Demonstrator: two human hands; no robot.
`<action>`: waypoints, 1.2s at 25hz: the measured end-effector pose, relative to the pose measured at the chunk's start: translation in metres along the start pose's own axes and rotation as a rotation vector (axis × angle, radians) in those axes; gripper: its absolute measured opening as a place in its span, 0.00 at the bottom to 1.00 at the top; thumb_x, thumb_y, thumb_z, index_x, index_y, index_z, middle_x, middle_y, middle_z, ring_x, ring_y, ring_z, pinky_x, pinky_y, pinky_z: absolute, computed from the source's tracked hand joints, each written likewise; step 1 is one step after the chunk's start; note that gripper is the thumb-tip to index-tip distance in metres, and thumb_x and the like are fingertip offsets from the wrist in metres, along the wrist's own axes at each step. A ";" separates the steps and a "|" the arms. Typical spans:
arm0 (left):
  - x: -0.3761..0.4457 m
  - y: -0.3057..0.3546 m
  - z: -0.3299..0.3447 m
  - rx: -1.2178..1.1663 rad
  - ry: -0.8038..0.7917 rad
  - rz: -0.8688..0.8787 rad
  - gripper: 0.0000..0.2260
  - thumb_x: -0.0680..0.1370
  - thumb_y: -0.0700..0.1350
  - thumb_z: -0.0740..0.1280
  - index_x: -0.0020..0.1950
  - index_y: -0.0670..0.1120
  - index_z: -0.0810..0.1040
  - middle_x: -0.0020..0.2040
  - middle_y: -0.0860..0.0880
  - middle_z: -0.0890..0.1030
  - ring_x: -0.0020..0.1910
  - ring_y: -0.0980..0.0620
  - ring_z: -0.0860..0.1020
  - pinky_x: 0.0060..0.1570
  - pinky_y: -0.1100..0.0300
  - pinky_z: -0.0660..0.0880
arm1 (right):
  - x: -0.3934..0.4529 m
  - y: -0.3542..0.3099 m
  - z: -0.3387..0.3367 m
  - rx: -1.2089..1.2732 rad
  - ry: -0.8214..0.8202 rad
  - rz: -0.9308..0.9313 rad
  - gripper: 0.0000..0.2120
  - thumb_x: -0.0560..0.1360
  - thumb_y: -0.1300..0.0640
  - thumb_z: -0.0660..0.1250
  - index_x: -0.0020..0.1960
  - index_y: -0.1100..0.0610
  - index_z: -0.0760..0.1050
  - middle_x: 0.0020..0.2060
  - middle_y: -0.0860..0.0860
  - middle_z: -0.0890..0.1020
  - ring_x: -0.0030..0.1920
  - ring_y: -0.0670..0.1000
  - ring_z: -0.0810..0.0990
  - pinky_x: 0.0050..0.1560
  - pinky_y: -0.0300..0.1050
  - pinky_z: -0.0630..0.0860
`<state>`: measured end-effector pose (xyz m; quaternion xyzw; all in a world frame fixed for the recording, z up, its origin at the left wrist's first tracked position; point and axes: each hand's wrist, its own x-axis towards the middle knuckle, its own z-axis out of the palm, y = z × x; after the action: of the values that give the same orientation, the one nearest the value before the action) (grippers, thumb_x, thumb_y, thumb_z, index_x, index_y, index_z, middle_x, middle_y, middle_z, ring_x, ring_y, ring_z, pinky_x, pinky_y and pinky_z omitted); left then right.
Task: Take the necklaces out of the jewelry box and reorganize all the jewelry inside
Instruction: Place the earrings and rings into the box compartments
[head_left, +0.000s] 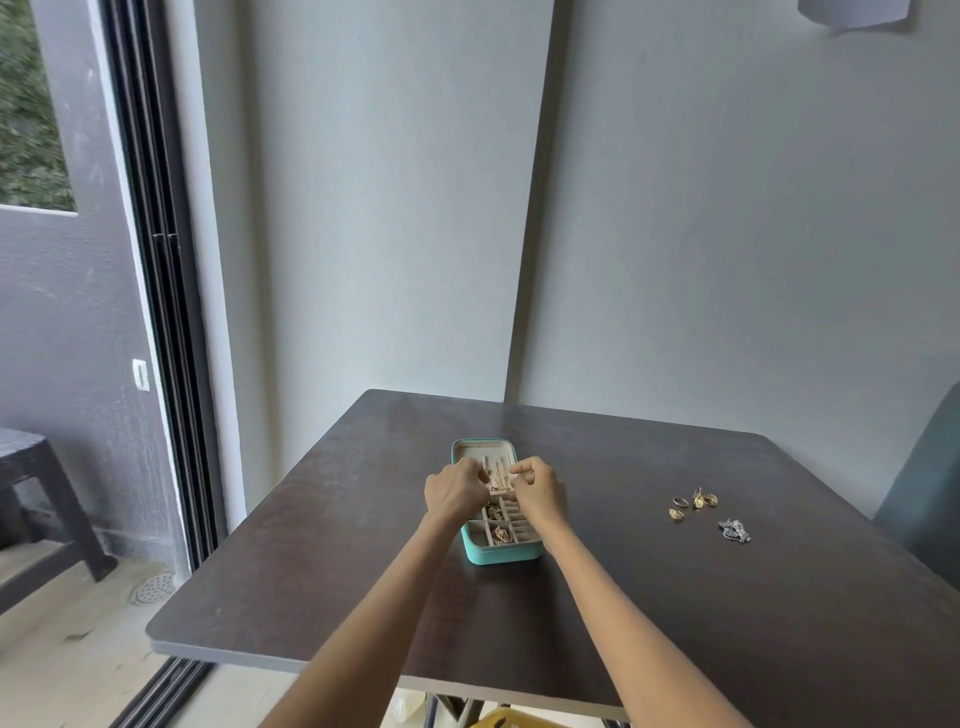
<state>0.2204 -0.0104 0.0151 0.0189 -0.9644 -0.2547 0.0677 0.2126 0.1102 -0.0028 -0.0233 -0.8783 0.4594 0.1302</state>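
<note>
Box, teal, lies open at frame centre on the table. I see both hands over its lid half w/ fingers curled: left hand and right hand seem to pinch necklaces; can't tell for sure. Loose gold rings lie well to the right.
</note>
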 end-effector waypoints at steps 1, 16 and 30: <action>0.000 0.000 0.000 0.004 0.002 -0.001 0.15 0.75 0.42 0.63 0.60 0.52 0.77 0.59 0.47 0.80 0.59 0.46 0.77 0.56 0.56 0.70 | -0.001 0.002 0.000 -0.012 -0.015 -0.009 0.10 0.75 0.64 0.58 0.50 0.56 0.76 0.47 0.53 0.81 0.49 0.54 0.80 0.44 0.40 0.71; -0.010 0.065 0.041 -0.280 0.059 0.271 0.13 0.77 0.39 0.59 0.58 0.46 0.78 0.57 0.47 0.81 0.57 0.47 0.77 0.56 0.55 0.72 | -0.008 0.048 -0.051 0.002 0.163 -0.014 0.09 0.76 0.63 0.60 0.51 0.54 0.76 0.46 0.51 0.82 0.48 0.54 0.80 0.43 0.43 0.72; -0.020 0.163 0.165 -0.654 -0.106 0.350 0.14 0.74 0.35 0.63 0.58 0.45 0.76 0.48 0.61 0.70 0.56 0.51 0.71 0.57 0.61 0.70 | 0.014 0.193 -0.196 -0.042 0.416 0.168 0.06 0.71 0.65 0.70 0.48 0.61 0.80 0.46 0.58 0.74 0.42 0.56 0.77 0.53 0.50 0.75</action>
<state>0.2163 0.2131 -0.0490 -0.1823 -0.8229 -0.5346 0.0625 0.2326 0.3803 -0.0500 -0.1935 -0.8369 0.4356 0.2692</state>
